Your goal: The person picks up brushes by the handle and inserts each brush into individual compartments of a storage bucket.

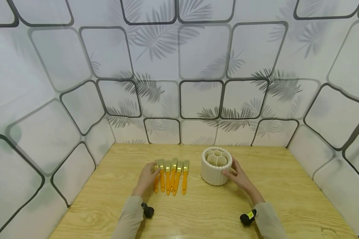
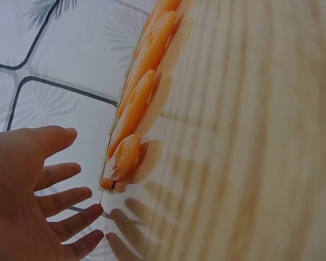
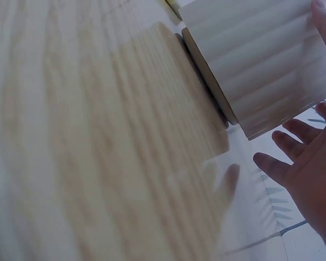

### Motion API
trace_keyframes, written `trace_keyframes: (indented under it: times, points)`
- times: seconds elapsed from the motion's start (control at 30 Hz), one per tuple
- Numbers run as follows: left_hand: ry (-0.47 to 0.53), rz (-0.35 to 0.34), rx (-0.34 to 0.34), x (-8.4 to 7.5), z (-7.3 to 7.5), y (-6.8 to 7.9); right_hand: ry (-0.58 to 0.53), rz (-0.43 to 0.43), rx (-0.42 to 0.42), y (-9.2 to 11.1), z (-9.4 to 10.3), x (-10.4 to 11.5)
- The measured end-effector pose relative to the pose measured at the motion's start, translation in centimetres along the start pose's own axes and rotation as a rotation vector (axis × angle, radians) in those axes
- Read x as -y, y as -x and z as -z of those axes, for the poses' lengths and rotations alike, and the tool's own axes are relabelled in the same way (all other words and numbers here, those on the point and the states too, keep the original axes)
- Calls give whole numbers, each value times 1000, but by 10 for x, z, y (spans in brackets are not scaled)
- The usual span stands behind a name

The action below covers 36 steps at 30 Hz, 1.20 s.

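Left: my left hand (image 1: 146, 177), fingers straight and spread, gripping nothing, lies over the leftmost of six orange-handled brushes (image 1: 173, 175), rowed on the wooden table (image 1: 197, 212), bristles far, handles near. Right: the upright white fluted holder (image 1: 214, 174), with my right hand (image 1: 238, 176) along its right side, fingers extended, thumb at its wall. I judge the step a brush pickup; the next move calls for curling left fingers round one handle
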<state>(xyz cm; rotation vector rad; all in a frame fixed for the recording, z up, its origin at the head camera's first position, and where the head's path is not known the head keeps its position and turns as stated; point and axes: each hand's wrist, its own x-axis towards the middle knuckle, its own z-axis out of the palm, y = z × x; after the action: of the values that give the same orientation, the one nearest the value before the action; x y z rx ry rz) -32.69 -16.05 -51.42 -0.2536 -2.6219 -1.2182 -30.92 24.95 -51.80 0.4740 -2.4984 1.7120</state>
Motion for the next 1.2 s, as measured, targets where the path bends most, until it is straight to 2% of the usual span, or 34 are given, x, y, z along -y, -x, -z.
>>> trace_keyframes:
  times: [0.1,0.17,0.6,0.8,1.2]
  points:
    - [-7,62,22,-1,0,-1,-21,-19,11,1,-1,0]
    - [-17,75,29,-1,0,-1,-36,-25,12,2,-1,0]
    - [12,70,-17,0,4,3,-96,-42,11,2,-3,-4]
    - [20,114,-10,0,5,4,-109,-49,19,2,-4,-3]
    - [-35,198,-5,3,4,3,-141,-76,34,4,-3,-4]
